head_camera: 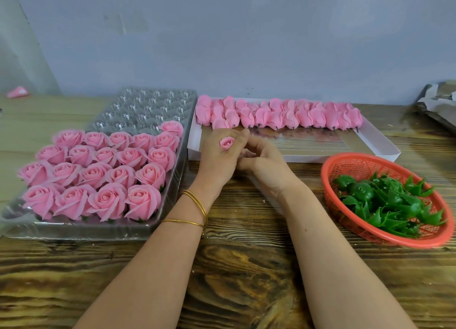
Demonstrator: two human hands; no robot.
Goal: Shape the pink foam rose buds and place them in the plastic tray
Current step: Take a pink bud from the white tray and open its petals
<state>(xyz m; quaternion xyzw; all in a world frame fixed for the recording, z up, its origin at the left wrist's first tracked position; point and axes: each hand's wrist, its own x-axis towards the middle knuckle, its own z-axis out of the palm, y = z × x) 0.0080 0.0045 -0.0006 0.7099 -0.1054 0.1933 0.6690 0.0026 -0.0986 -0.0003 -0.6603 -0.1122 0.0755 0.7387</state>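
My left hand holds a small pink foam rose bud, its fingers curled round it so only the top shows. My right hand lies right beside it with fingers curled, touching the left fingers; whether it grips the bud is hidden. To the left sits the clear plastic tray, its near rows filled with several opened pink roses and its far cells bare. Behind the hands a white cardboard box carries a row of several closed pink buds.
A red plastic basket with several green calyx pieces stands at the right on the wooden table. Crumpled paper and card lie at the far right. A pink scrap lies far left by the grey wall.
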